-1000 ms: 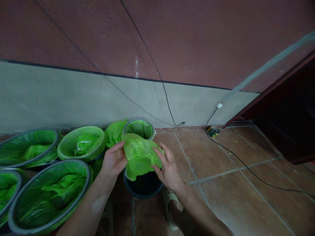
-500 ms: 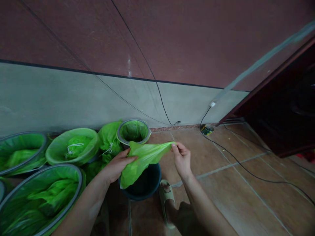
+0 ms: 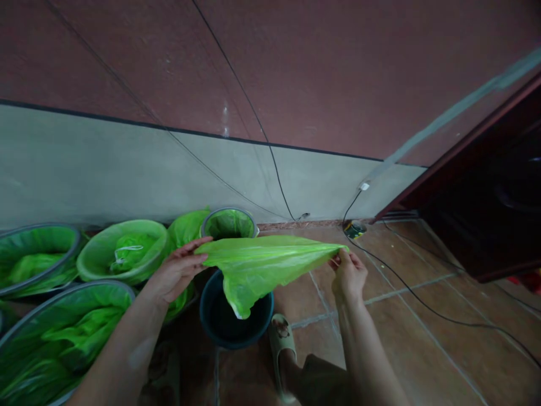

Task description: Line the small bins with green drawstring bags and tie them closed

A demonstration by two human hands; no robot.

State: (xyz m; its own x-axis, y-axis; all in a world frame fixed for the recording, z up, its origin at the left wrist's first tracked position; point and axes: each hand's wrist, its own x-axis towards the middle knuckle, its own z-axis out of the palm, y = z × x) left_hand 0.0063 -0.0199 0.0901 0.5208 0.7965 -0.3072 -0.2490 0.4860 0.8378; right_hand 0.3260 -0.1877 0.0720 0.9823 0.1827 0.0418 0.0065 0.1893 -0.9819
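Observation:
A thin green plastic bag (image 3: 266, 259) is stretched sideways between my two hands. My left hand (image 3: 180, 270) holds its left edge, thumb and fingers closed on the film. At the bag's gathered right tip, my right hand (image 3: 350, 273) pinches the plastic. One corner of the bag hangs down over a dark blue bucket (image 3: 205, 321) on the floor, covering part of its opening. Behind the bag, against the wall, stands a small grey-rimmed bin (image 3: 230, 211) lined with green plastic.
Several bins with green liners stand at the left, among them a light green one (image 3: 91, 259) and a large grey-rimmed one (image 3: 120, 285). A black cable (image 3: 422, 299) crosses the tiles at right. A small can (image 3: 355, 229) sits by the wall, near a dark door (image 3: 477, 197).
My hands have moved apart, the right one to the right and the left one leftward and slightly up. The green bag is now pulled out longer.

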